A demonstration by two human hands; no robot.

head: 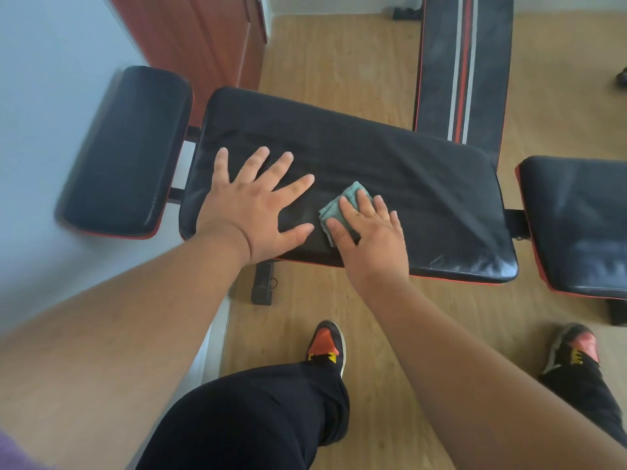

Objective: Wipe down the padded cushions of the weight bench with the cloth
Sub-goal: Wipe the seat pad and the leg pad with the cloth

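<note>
Both forearms reached forward and down from the lower corners of the view, bare to the hands. The left hand (261,205) lay flat on the long middle cushion (390,171) of the weight bench, palm down, fingers straight and spread wide, thumb pointing toward the other hand; it held nothing. The right hand (369,232) pressed a small folded green cloth (339,206) against the same cushion, just beside the left thumb. Its fingers were extended and lay across the cloth rather than curling round it, and the cloth's far and left edges stuck out from under the fingertips.

A shorter black cushion (125,150) sat at the left end of the bench near the wall, and another (576,225) at the right end. A second, striped bench pad (464,62) stretched away across the wooden floor (339,62). Below, two legs in dark trousers ended in black-and-orange shoes (327,344).
</note>
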